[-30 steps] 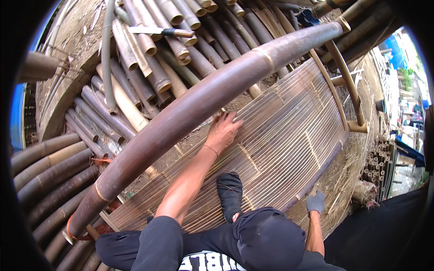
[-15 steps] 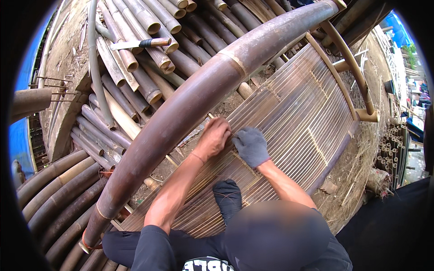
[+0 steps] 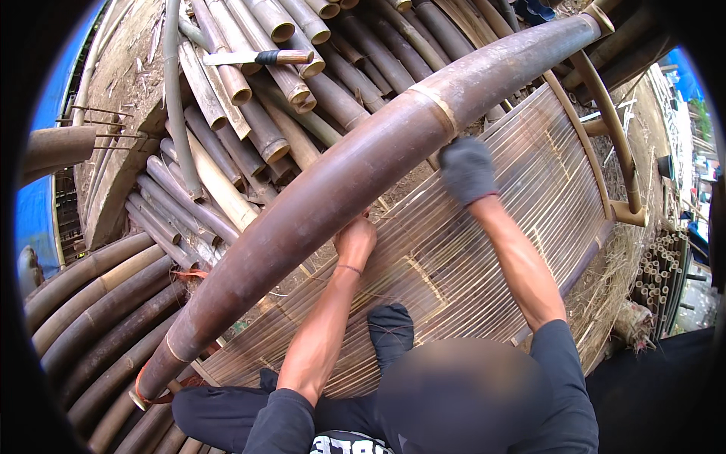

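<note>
A long slatted bamboo panel (image 3: 499, 227), bound with pale lacing, lies in front of me inside a bamboo frame. Across its far side runs a thick dark curved bamboo pole (image 3: 333, 181). My bare left hand (image 3: 357, 238) is curled closed at the panel's far edge, its fingertips partly hidden behind the pole. Farther right, my right hand (image 3: 465, 170), in a grey glove, is raised near the pole's pale joint. It looks closed and is slightly smeared by motion. What either hand grips is too small or hidden to make out.
My dark-covered foot (image 3: 391, 333) rests on the slats. Stacked bamboo poles (image 3: 265, 136) lie beyond the curved pole, with a knife (image 3: 261, 57) on top of them. Curved bamboo lengths (image 3: 98, 318) are piled at left. A curved bamboo armrest (image 3: 605, 129) rises at right.
My right hand has moved away from the left, up and to the right toward the pole. The left hand has shifted slightly down and left, partly behind the pole.
</note>
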A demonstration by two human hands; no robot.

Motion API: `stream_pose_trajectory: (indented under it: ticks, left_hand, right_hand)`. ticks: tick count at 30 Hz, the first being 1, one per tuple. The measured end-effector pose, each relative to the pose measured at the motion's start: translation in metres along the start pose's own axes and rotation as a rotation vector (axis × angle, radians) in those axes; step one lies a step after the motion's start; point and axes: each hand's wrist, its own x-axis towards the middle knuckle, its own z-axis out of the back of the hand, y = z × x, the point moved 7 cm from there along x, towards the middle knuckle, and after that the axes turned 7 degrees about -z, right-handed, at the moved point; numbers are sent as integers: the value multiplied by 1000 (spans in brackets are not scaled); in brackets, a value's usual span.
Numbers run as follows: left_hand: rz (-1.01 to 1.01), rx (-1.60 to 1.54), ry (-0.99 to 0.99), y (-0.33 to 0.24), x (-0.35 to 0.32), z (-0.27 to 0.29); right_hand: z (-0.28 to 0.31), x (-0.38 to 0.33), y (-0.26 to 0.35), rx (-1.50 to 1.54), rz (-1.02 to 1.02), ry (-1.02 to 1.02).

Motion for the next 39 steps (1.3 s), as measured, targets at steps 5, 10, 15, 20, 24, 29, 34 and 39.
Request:
stream_pose_trajectory:
  ticks: [5,10,15,20,24,29,34,39]
  left_hand:
    - [-201,-48,93,-15,27,-36]
    - [-243,-267,128,50,53,-58]
    - [-202,-179,-83,5,21,-39]
    - [-127,-603,51,-6,-14,12]
    - [-193,-766,312,-32,-25,17]
    - [-131,-862,544,-50,-26,14]
    - [78,-656,195,-22,-9,6]
    - [-29,-444,104,12,1,-31]
  right_hand:
    - [-137,-7,75,265,186,458]
    - [-141,7,125,280,303,767]
    - [-123,-4,78,272,275,729]
    - [3,-32,75,505,174,364]
    - [20,-74,67,838,133,107]
    - [31,-125,24,1292,-317,320]
    - [59,-242,-120,2156,-811,-76]
    - [131,-322,-221,1547,-919,23]
